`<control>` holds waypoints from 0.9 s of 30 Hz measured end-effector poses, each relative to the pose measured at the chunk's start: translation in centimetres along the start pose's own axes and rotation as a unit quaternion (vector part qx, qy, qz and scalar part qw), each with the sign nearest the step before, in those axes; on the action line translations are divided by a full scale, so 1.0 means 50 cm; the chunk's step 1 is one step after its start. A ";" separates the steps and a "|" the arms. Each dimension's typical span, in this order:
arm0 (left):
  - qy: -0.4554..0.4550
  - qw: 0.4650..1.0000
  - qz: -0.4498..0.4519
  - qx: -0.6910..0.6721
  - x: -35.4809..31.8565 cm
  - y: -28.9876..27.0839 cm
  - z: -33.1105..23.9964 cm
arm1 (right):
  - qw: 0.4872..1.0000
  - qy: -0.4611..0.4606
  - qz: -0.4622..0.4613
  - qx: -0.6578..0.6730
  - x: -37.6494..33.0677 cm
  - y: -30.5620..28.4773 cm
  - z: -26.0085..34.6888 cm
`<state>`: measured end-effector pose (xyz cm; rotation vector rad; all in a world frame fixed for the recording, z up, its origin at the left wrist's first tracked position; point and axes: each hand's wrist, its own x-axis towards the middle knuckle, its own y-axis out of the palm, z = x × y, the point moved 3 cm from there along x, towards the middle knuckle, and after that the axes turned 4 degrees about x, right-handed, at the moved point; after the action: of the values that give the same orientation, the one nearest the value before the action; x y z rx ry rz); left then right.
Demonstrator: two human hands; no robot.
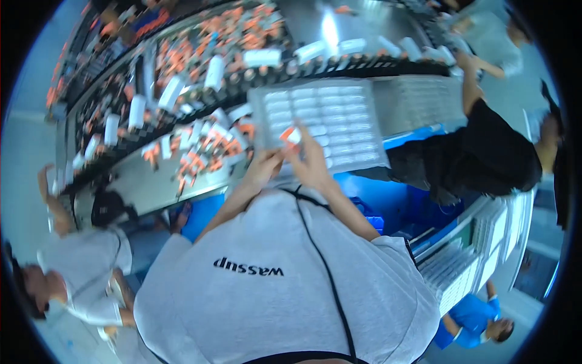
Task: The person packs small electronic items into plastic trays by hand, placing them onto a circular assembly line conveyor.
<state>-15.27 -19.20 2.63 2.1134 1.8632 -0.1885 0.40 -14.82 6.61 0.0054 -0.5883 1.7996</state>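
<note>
A small orange-and-white part (291,136) is pinched in the fingers of my right hand (312,159), over the near left part of a clear plastic tray (257,115). Close beside it is my left hand (264,168), its fingers closed near the right thumb; whether it grips anything is blurred. Rows of white pieces (348,124) fill pockets of the tray. To the left, a loose pile of orange parts and white pieces (209,145) lies on the bench, just beyond my left hand.
Past the tray runs a dark conveyor edge (242,79) with white cylinders on it and heaped orange parts (224,36) behind. Another clear tray (424,100) lies at right, near a co-worker in black (485,148). Blue bins (388,203) stand below; stacked trays (454,273) are at lower right.
</note>
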 end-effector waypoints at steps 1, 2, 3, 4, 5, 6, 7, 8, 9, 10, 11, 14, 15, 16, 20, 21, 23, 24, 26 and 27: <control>0.034 0.999 0.009 0.008 0.008 -0.019 0.006 | 0.999 -0.029 -0.025 -0.001 0.001 0.008 -0.017; 0.012 1.000 -0.015 -0.013 0.007 -0.041 0.015 | 1.000 -0.002 -0.023 0.009 0.008 0.011 -0.028; -0.009 0.999 -0.039 -0.036 -0.002 -0.062 0.026 | 0.999 0.026 -0.020 0.017 0.010 0.008 -0.033; 0.012 0.996 -0.076 -0.043 -0.017 -0.083 0.016 | 0.999 0.040 -0.009 0.020 0.014 0.003 -0.031; 0.012 0.991 -0.124 -0.051 -0.037 -0.117 0.031 | 0.998 0.055 0.002 0.021 0.016 -0.003 -0.035; 0.012 0.985 -0.162 -0.053 -0.054 -0.142 0.041 | 0.998 0.051 0.007 -0.026 0.009 -0.013 -0.055; 0.033 0.971 -0.234 0.014 -0.084 -0.156 0.017 | 0.998 0.055 0.004 -0.039 0.003 -0.023 -0.071; 0.020 0.958 -0.287 -0.016 -0.105 -0.179 0.030 | 0.997 0.060 0.001 -0.053 -0.005 -0.036 -0.085; 0.007 0.940 -0.338 -0.046 -0.132 -0.210 0.054 | 0.994 0.052 -0.001 -0.093 -0.015 -0.046 -0.094; 0.020 0.926 -0.375 -0.033 -0.154 -0.246 0.080 | 0.990 0.041 -0.004 -0.135 -0.018 -0.058 -0.095; 0.011 0.897 -0.441 -0.023 -0.179 -0.278 0.108 | 0.981 0.022 0.008 -0.195 -0.022 -0.066 -0.094; -0.009 0.843 -0.521 0.135 -0.226 -0.418 0.173 | 0.974 -0.024 0.031 -0.224 -0.040 -0.087 -0.119; 0.023 0.813 -0.533 0.234 -0.236 -0.470 0.197 | 0.973 -0.022 0.036 -0.227 -0.041 -0.090 -0.118; -0.009 0.810 -0.530 0.253 -0.241 -0.517 0.215 | 0.975 -0.027 0.049 -0.214 -0.035 -0.088 -0.114; -0.169 0.733 -0.486 0.445 -0.215 -0.549 0.169 | 0.980 -0.031 0.049 -0.188 -0.020 -0.087 -0.113; -0.149 0.705 -0.501 0.479 -0.208 -0.542 0.162 | 0.981 -0.019 0.054 -0.187 -0.019 -0.085 -0.108; -0.182 0.742 -0.444 0.468 -0.182 -0.530 0.135 | 0.981 -0.016 0.043 -0.190 -0.022 -0.091 -0.119; -0.186 0.728 -0.433 0.497 -0.175 -0.525 0.124 | 0.982 -0.015 0.040 -0.183 -0.021 -0.090 -0.120; -0.176 0.730 -0.418 0.512 -0.170 -0.527 0.121 | 0.982 -0.009 0.026 -0.185 -0.011 -0.092 -0.123; -0.168 0.721 -0.421 0.524 -0.172 -0.521 0.113 | 0.982 -0.011 0.007 -0.190 -0.005 -0.094 -0.127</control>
<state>-41.52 -26.46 -3.94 1.1878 2.5857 -2.0841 6.59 -11.67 2.82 -0.2389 -0.9421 1.6777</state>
